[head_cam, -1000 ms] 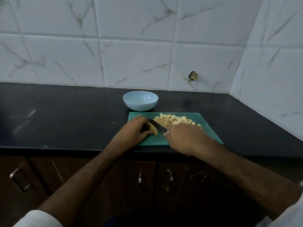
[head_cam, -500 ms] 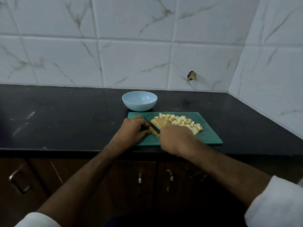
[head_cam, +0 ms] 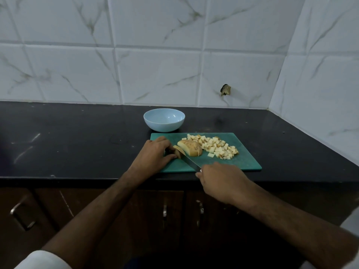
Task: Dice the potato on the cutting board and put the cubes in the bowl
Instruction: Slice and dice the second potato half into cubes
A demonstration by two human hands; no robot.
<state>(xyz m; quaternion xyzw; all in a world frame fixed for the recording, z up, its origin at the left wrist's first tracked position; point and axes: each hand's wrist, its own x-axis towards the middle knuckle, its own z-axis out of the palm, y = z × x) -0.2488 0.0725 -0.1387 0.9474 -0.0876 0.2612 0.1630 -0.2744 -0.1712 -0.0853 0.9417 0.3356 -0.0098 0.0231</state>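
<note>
Start at the left end of the green cutting board (head_cam: 244, 162), near the front edge of the dark worktop (head_cam: 77, 144). Your left hand (head_cam: 153, 154) sits there w/ fingers curled down on a small potato slice (head_cam: 177, 151), pinning it flat. Next to it the knife (head_cam: 189, 162) blade runs slanted from that slice back toward your right hand (head_cam: 221, 177), which is wrapped tight round the handle at the board's front edge; the handle itself is hidden under your fingers. Just right of the blade, in the board's middle, lies the big uncut potato piece (head_cam: 191, 148), cut side down. Further right, toward the back right part of the board, is the pile of cubes (head_cam: 215, 147). The light blue bowl (head_cam: 164, 119) waits behind the board's back left corner, nothing seen in it. So it looks like you're mid-dicing: one slice under the knife, a big chunk left, no cubes moved yet. Next, I'd guess you cut that slice into strips, then cubes. Keep your left fingertips tucked back from the blade, & press straight down so the slice won't slip.
</note>
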